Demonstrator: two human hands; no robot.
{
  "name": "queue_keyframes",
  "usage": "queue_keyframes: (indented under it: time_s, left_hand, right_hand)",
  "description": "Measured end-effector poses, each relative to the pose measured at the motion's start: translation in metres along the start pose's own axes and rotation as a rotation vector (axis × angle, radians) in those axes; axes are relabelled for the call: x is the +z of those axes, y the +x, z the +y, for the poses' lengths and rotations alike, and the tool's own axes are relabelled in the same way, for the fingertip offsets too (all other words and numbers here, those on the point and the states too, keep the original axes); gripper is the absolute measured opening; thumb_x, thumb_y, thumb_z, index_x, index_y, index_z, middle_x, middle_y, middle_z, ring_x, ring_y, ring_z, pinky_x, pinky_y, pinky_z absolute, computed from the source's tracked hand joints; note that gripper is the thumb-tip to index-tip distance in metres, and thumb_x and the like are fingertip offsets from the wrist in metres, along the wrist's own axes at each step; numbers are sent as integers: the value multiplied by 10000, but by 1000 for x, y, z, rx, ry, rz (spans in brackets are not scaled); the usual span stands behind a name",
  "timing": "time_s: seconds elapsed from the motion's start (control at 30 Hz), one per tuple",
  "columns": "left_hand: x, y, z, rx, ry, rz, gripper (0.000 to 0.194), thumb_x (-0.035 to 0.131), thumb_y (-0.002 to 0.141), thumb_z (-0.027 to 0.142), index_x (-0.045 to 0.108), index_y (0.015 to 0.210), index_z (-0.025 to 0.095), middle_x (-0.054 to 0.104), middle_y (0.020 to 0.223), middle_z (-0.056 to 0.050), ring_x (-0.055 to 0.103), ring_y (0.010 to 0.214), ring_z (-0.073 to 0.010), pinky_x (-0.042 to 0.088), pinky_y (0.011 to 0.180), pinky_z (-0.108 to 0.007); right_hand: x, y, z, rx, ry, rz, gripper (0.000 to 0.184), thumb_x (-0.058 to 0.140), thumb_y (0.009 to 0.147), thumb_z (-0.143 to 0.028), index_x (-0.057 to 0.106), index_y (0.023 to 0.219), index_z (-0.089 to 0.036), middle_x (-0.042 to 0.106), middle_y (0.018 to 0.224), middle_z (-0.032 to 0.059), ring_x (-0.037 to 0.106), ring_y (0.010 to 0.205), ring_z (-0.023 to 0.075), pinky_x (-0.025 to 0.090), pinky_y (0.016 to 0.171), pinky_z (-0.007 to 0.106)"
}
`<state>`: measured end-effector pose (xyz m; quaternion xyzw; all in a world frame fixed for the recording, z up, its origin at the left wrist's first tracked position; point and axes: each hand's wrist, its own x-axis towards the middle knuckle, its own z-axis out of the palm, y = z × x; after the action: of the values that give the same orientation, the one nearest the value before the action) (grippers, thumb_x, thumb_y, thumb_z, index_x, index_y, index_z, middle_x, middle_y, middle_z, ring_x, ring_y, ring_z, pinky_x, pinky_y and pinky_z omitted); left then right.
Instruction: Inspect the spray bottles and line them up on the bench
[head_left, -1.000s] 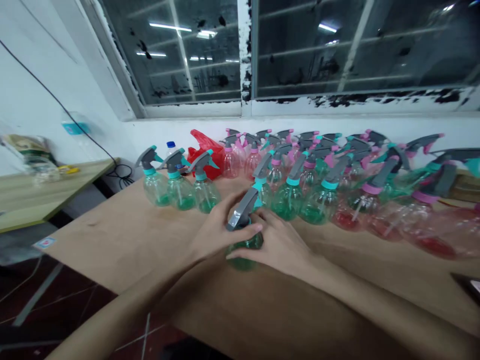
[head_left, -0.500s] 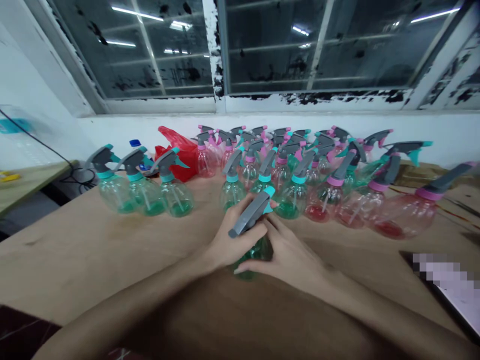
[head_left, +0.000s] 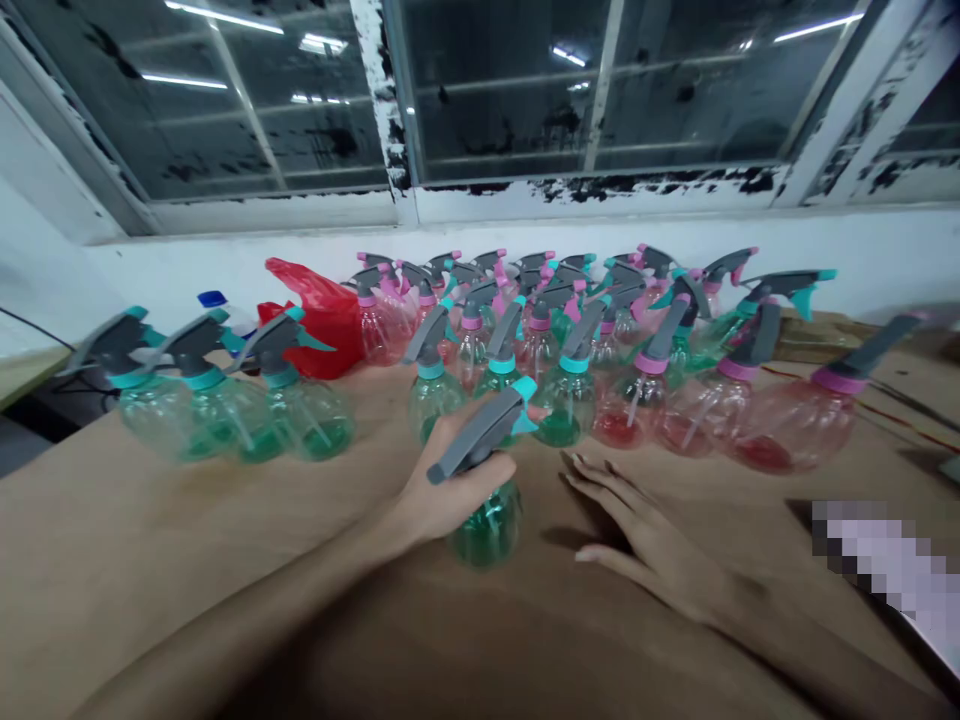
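Note:
My left hand (head_left: 454, 475) is closed around the neck of a green spray bottle (head_left: 486, 535), just under its grey and turquoise trigger head. The bottle is clear green with some liquid inside, and its collar is hidden by my fingers. To the right of it, my right hand (head_left: 649, 540) is open over the table, fingers spread and touching no bottle. Right behind the held bottle stands a row of green spray bottles (head_left: 566, 400) with turquoise collars, followed by pink spray bottles (head_left: 631, 405) with pink collars.
Three green spray bottles (head_left: 311, 415) stand at the left. More pink and green ones crowd the back near a red plastic bag (head_left: 322, 320) and a blue-capped bottle (head_left: 217, 302). A partly blurred flat device (head_left: 892, 570) lies at the right on the wooden table (head_left: 225, 540).
My right hand has let go of the green spray bottle and moved right, its fingers opening. My left hand still holds the bottle. The view has shifted a little to the right.

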<state>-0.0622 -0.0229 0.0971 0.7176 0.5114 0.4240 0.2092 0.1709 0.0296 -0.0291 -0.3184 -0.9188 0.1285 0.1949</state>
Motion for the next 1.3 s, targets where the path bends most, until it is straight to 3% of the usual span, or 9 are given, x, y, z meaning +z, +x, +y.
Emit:
queue_keyframes:
  time_s: [0.23, 0.43, 0.73, 1.03, 1.17, 1.3]
  left_hand:
    - [0, 0, -2, -36, -59, -9, 392, 459, 667, 104, 614, 1003, 235, 607, 812, 7, 562, 729, -159, 465, 698, -280]
    - [-2, -1, -1, -53, -76, -2, 302, 459, 663, 116, 610, 898, 229, 520, 686, 36, 441, 537, -112, 401, 513, -237]
    - [-1, 0, 0, -110, -88, -6, 55, 467, 661, 178, 493, 692, 215, 418, 554, 45, 401, 511, -127, 341, 457, -252]
    - [1, -1, -4, -16, -52, 6, 256, 442, 657, 138, 575, 856, 230, 453, 632, 43, 423, 540, -127, 396, 529, -255]
    - [4, -2, -5, -31, -49, 71, 184, 464, 660, 132, 563, 796, 205, 535, 708, 18, 513, 617, -137, 440, 586, -262]
    - [3, -2, -6, -59, -103, 30, 201, 473, 663, 152, 573, 829, 207, 589, 764, -9, 587, 696, -165, 486, 631, -285]
  right_hand:
    - [0, 1, 2, 15, -5, 12, 654, 516, 821, -496, 302, 1392, -261, 378, 1430, 49, 315, 1312, 240, 260, 1082, 478]
    - [-1, 0, 0, 31, -13, 12, 643, 509, 827, -496, 311, 1388, -255, 384, 1424, 57, 306, 1315, 249, 289, 1066, 496]
    - [-1, -2, 3, 1, -17, 13, 644, 530, 821, -480, 312, 1386, -262, 368, 1433, 54, 311, 1312, 256, 302, 1058, 508]
    - [-3, -1, 4, 7, -29, -8, 621, 513, 838, -456, 300, 1391, -271, 377, 1429, 32, 328, 1304, 236, 299, 1067, 485]
    - [-3, 0, 3, 3, -21, 4, 605, 507, 846, -439, 298, 1391, -281, 390, 1420, 31, 353, 1291, 236, 299, 1066, 485]
    - [-3, 0, 4, -2, -9, 6, 606, 510, 845, -431, 292, 1393, -290, 391, 1419, 30, 353, 1290, 242, 304, 1062, 490]
